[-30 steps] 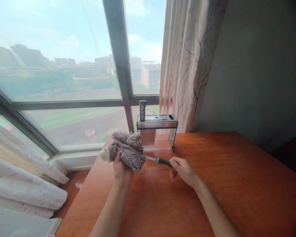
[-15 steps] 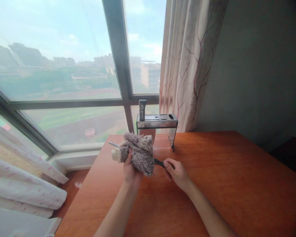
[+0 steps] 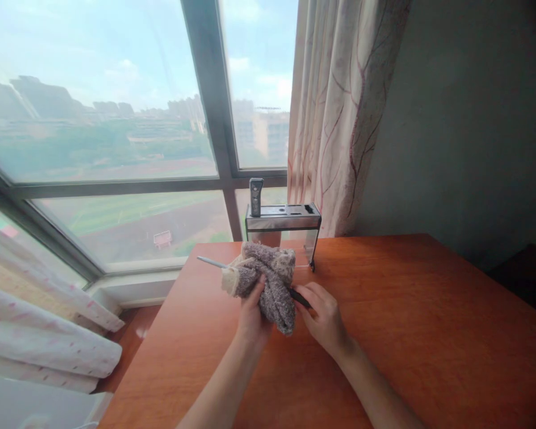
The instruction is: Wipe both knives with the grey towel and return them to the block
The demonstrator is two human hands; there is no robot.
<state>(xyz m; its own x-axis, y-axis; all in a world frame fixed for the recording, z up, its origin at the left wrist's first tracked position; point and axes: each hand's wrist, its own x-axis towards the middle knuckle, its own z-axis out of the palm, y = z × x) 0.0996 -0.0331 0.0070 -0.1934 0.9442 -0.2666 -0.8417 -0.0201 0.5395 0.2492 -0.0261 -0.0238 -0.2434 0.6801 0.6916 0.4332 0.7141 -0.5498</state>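
A grey-and-cream fluffy cloth (image 3: 274, 283) is bunched up in my left hand (image 3: 254, 316), the thumb pressed over its front. Wrapped in it is a knife, its slim metal tip (image 3: 211, 262) sticking out on the left; the rest of the metal is hidden. My right hand (image 3: 324, 313) is closed around the black handle (image 3: 300, 297) on the right of the cloth. Both hands hold these above the table. Just behind stands a clear-sided knife block (image 3: 283, 221) with a metal top, one grey handle (image 3: 255, 198) upright in its left slot.
The reddish-brown wooden table (image 3: 397, 333) reaches out to the right. Large windows (image 3: 116, 143) fill the left and back, with a patterned curtain (image 3: 339, 107) beside them. Pale curtain fabric (image 3: 40, 333) hangs past the table's left edge.
My left hand and the cloth have shifted right along the blade, closer to the handle. More of the metal tip now shows. My right hand has turned slightly on the handle.
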